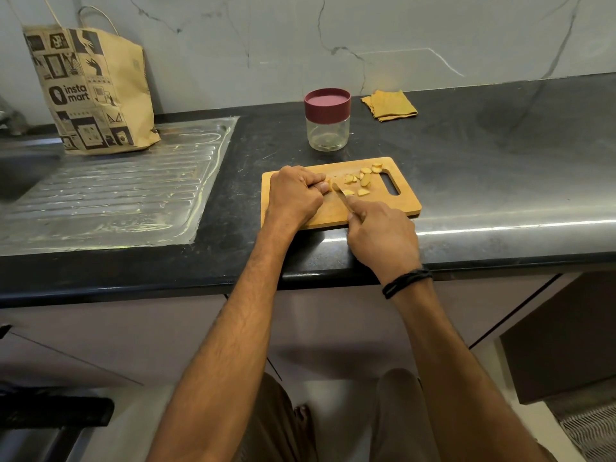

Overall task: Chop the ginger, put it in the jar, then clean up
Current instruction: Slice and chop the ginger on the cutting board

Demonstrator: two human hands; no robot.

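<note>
Head view: a wooden board (340, 208) lies on the black counter (466, 155) at the centre of the frame, its handle slot toward the right. The left hand (295, 195) is curled into a fist on the left half of the board, fingertips pinching a small uncut piece of ginger (329, 185) that barely shows past the fingers. The right hand (380, 235) sits lower right of it, over the board's near edge, closed around a knife (340, 194) whose handle is hidden in the grip; the blade runs up and left, and its tip lies just beside the held piece. A dark cord band (406, 281) circles the right wrist. Cut slices (363, 180) lie scattered on the board right of the blade, between it and the handle slot.

Above the board, near it but apart, stands a clear jar (327, 128), its maroon lid (327, 100) on; it looks empty. A folded yellow cloth (389, 105) lies to the upper right of the jar by the wall. In the upper left of the frame a printed paper bag (93, 91) stands on the far end of a ribbed steel drainboard (116, 191) that fills the left of the counter. Both bare forearms reach up from the lower edge of the frame
</note>
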